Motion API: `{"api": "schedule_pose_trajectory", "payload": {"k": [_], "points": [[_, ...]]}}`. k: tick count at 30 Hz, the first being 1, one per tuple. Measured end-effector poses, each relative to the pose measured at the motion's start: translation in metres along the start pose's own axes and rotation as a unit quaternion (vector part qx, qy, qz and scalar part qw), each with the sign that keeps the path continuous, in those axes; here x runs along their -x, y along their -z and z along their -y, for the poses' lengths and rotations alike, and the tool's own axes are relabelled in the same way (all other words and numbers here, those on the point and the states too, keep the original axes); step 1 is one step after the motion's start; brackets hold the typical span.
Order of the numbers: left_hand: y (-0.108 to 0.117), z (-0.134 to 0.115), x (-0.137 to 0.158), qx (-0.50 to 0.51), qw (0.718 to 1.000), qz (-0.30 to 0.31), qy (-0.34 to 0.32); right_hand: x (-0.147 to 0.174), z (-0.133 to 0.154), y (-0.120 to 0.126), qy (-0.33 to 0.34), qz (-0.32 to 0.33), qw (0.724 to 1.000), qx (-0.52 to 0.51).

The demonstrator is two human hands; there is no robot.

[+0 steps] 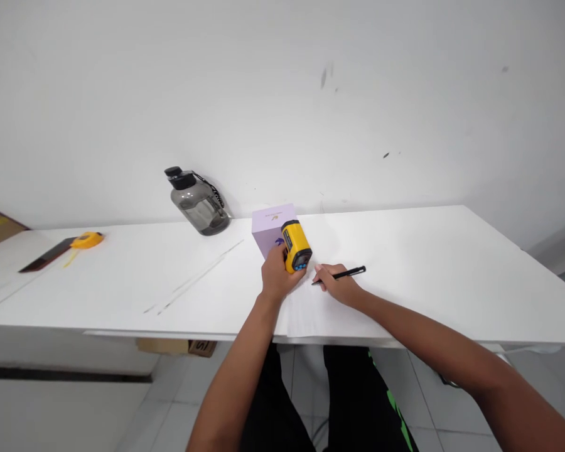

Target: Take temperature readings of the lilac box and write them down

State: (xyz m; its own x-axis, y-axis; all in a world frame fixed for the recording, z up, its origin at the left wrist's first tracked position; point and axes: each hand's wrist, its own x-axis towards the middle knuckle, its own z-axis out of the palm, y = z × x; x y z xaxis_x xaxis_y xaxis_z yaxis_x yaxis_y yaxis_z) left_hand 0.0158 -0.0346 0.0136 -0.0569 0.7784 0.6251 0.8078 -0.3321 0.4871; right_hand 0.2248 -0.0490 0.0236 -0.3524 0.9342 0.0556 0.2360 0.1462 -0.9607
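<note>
My left hand (277,275) is closed around a yellow-and-black infrared thermometer (297,242), with its small dark screen and blue buttons turned toward me. Just behind it stands a lilac box (274,221), partly covered by the hand and the device. My right hand (335,284) grips a black pen (353,273), whose tip points left, at or just above a white sheet of paper (306,314). The paper lies at the table's front edge below both hands, and I cannot make out any writing on it.
A grey see-through bottle (200,204) with a black cap stands near the wall. Far left on the white table (452,270) lie an orange tape measure (87,240) and a dark flat strip (47,255). A cardboard piece (0,227) sits at the left edge.
</note>
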Motion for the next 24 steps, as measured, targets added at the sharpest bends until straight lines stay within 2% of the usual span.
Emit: {"api": "schedule_pose_trajectory", "payload": {"k": [3,12,19,24], "points": [[0.0001,-0.0004,-0.0002,-0.002,1.0,0.019,0.0,-0.0007,0.0018,-0.003,-0.022,-0.024,0.999,0.026],[0.0017,-0.0025,-0.0006,-0.003,0.999,0.048,0.018,-0.0042,-0.0003,-0.001,-0.012,-0.007,0.999,0.033],[0.0036,-0.0045,-0.0007,0.006,0.994,0.099,0.051,-0.0033,0.0024,-0.0008,-0.004,0.006,0.999,0.036],[0.0018,-0.003,0.0004,0.005,0.995,0.083,0.054,-0.0039,0.0011,0.0004,0.008,0.018,0.999,0.032]]}}
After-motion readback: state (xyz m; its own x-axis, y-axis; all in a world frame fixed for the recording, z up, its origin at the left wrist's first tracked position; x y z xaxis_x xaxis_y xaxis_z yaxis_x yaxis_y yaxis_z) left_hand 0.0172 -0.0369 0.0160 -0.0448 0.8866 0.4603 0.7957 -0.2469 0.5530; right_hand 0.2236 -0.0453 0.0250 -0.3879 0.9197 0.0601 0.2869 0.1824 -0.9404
